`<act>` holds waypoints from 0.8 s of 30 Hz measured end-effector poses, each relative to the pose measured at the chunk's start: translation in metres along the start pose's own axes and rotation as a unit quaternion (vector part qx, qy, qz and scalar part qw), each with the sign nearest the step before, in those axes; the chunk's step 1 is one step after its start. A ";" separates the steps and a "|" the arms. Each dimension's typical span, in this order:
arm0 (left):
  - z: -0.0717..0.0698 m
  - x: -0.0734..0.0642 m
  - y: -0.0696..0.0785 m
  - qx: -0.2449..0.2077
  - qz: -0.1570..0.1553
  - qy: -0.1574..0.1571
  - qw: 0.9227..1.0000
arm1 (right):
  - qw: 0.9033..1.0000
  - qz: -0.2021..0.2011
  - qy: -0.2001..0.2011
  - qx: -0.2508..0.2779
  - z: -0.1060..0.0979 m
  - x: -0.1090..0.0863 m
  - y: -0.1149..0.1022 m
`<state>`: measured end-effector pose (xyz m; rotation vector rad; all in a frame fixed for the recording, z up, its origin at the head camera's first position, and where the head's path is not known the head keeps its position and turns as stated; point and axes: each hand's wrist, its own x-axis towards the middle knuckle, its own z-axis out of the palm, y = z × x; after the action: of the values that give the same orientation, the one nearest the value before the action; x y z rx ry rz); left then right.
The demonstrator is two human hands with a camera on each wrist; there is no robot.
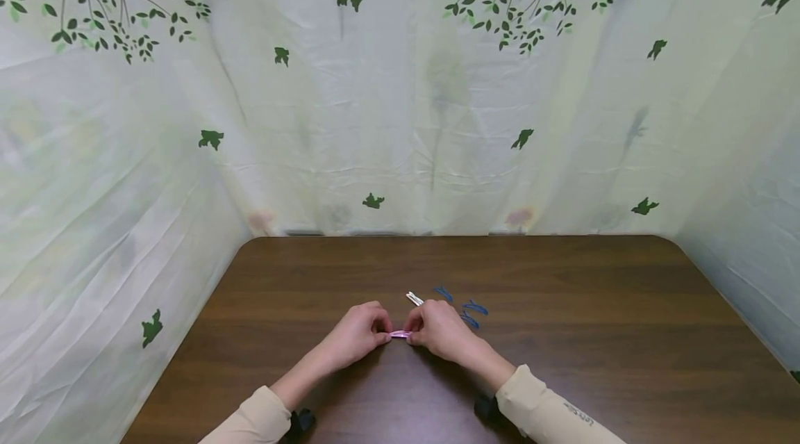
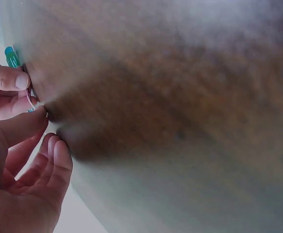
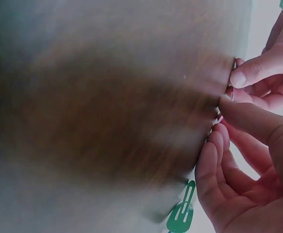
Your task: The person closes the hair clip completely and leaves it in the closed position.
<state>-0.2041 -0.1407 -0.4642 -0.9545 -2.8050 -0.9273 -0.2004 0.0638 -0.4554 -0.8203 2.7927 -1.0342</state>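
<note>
Low over the table, my left hand [image 1: 360, 331] and right hand [image 1: 439, 327] face each other, pinching opposite ends of a small pink hair clip [image 1: 400, 334]. Its middle shows between the fingertips; the ends are covered by fingers. In the left wrist view only a thin edge of the clip [image 2: 29, 96] appears between the two hands. A white clip [image 1: 414, 298] lies just beyond my right hand. Several blue snap clips [image 1: 475, 307] are scattered behind and to the right of it. The right wrist view has a green snap clip [image 3: 181, 211] near my right fingers.
A brown wooden table [image 1: 581, 305] with rounded far corners spreads under both arms. Pale curtains [image 1: 400, 117] printed with leaves and birds hang behind it and at both sides.
</note>
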 end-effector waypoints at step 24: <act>-0.005 -0.002 0.000 -0.012 0.004 -0.013 1.000 | 0.999 0.006 0.031 0.029 -0.015 -0.014 -0.001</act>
<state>-0.2036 -0.1443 -0.4600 -0.9855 -2.8156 -0.9581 -0.1915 0.0786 -0.4446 -0.7755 2.7999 -1.1533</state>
